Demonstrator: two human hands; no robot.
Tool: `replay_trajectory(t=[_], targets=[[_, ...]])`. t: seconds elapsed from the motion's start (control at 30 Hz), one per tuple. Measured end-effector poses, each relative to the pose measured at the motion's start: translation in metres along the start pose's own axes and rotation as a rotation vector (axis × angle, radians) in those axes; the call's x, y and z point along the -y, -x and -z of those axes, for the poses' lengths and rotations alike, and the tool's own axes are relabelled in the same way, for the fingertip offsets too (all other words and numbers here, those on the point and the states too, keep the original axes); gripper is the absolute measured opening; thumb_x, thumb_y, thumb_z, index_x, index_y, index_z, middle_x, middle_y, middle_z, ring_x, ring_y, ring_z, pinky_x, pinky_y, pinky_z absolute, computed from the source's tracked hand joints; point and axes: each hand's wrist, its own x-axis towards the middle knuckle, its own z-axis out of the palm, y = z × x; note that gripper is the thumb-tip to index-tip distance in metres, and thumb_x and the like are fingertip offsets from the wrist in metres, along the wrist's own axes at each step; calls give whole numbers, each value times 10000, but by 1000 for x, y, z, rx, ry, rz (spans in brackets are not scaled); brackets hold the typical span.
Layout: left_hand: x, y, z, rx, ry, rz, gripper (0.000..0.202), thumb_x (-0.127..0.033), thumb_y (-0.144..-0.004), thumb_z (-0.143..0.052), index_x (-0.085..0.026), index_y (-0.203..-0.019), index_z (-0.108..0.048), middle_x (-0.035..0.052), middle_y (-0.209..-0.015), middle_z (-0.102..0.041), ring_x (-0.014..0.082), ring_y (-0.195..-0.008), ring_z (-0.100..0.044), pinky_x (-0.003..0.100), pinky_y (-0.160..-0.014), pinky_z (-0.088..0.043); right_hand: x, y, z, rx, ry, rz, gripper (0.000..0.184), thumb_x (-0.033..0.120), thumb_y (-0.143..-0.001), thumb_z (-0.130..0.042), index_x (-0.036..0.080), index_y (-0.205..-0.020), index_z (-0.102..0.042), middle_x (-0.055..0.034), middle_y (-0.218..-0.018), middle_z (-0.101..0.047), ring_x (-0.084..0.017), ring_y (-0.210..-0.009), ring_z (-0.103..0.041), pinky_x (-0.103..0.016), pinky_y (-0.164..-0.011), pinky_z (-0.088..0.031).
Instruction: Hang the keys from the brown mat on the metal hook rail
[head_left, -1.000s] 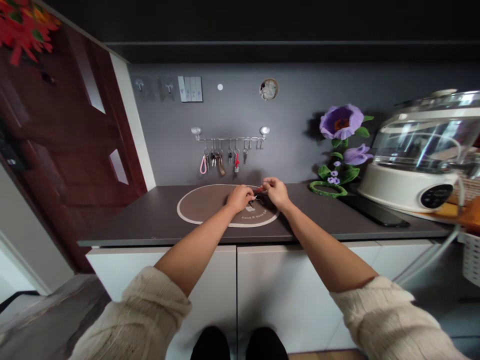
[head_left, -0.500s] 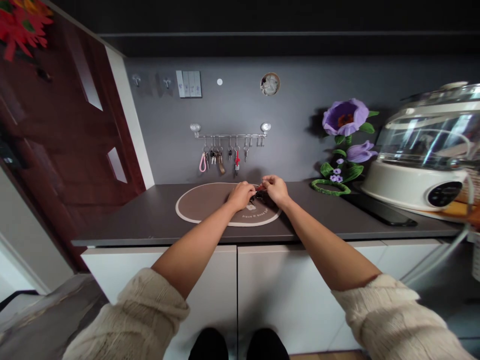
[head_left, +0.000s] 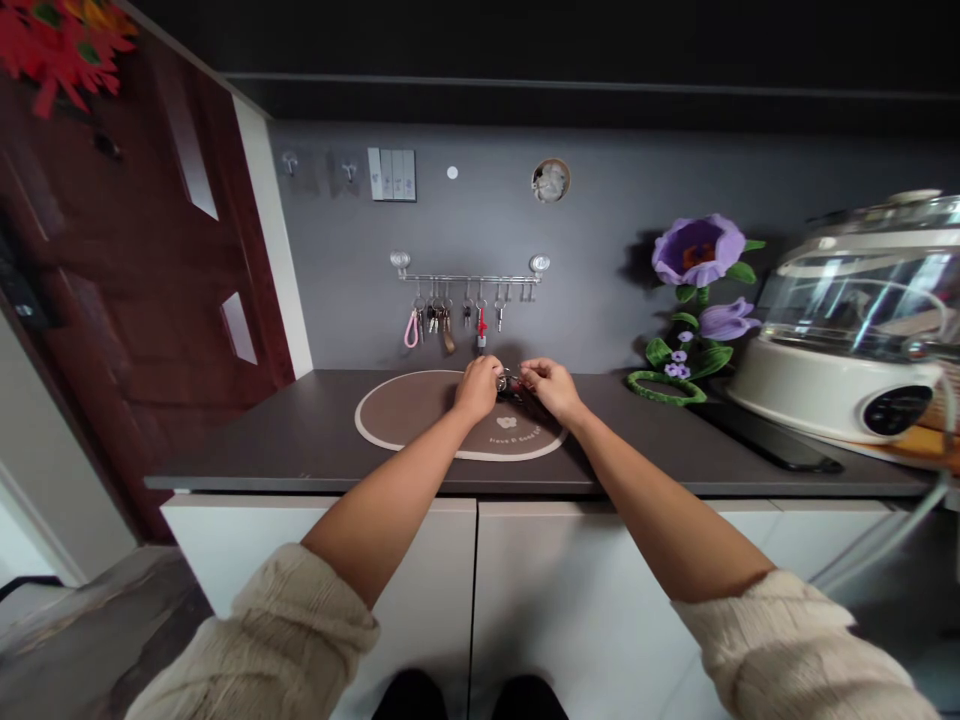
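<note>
The left hand (head_left: 477, 388) and right hand (head_left: 552, 388) are close together over the counter; the little metal key ring (head_left: 502, 381) sits right at the left hand's fingertips, with a dark fob with a bit of red (head_left: 519, 385) just past it, toward the right hand's fingers; the left fingers look pinched tight on that ring, while the right fingers (head_left: 526, 376) are curled narrow against the dark bit, though you can't really tell if they're gripping it; both forearms reach forward from cream knit sleeves (head_left: 270, 640), wrists bent slightly inward.

Under the fingers lies a brown oval placemat (head_left: 397, 410) on a dark counter (head_left: 300, 450); above the fingers, a steel rail (head_left: 465, 278) holds hanging keys, including a pink loop strap (head_left: 411, 330) and a red tag (head_left: 481, 325).

Well right of the fingers sits a white cooker with a glass lid (head_left: 847, 330); reflections hide whatever's inside, and its right side is cut off by the frame; the small pieces between the hands are mostly blocked by the fingers, too.
</note>
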Motion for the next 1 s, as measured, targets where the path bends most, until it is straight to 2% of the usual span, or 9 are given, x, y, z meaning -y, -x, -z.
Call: replay_trajectory(t=[0.13,0.27,0.43,0.57,0.77,1.0], targets=[[0,-4,2,-26,89,60,197,-136,-798,-347,-167,-732,-529,53,-812,-563,150,-820,-486,274,-770,-362,7,4,0,28,-9,39,180,294,-680,-547,160,-795,-581,-19,-716,-610,-108,-636,-549,-251,-644,-442],[0,-7,3,-32,272,189,181,-152,-780,-382,-154,-708,-548,44,-799,-582,141,-800,-503,267,-764,-373,10,6,0,63,-36,75,239,343,-666,-569,161,-819,-584,-18,-734,-611,-110,-646,-541,-255,-653,-438],[0,-9,-1,13,693,384,178,-206,-769,-421,-143,-741,-585,32,-740,-606,128,-692,-524,267,-701,-392,17,9,0,79,-82,136,245,373,-658,-584,171,-798,-583,-8,-713,-604,-109,-633,-530,-255,-660,-432],[-3,-10,-2,45,1066,527,129,-184,-736,-475,-124,-730,-590,26,-678,-607,108,-611,-527,263,-677,-399,22,10,1,67,-57,188,245,392,-648,-592,175,-761,-599,-10,-708,-603,-112,-623,-520,-255,-649,-427],[-10,-9,3,26,1342,564,69,-130,-696,-532,-108,-659,-585,13,-613,-586,88,-584,-525,261,-716,-403,20,10,2,31,-1,232,212,368,-632,-613,172,-711,-624,-18,-740,-595,-106,-618,-500,-246,-621,-419],[-10,-9,3,43,1409,570,76,-90,-703,-527,-100,-659,-588,9,-609,-582,77,-582,-521,241,-701,-390,21,10,1,69,16,267,189,345,-662,-589,172,-709,-650,-28,-767,-605,-129,-730,-544,-278,-741,-411]])
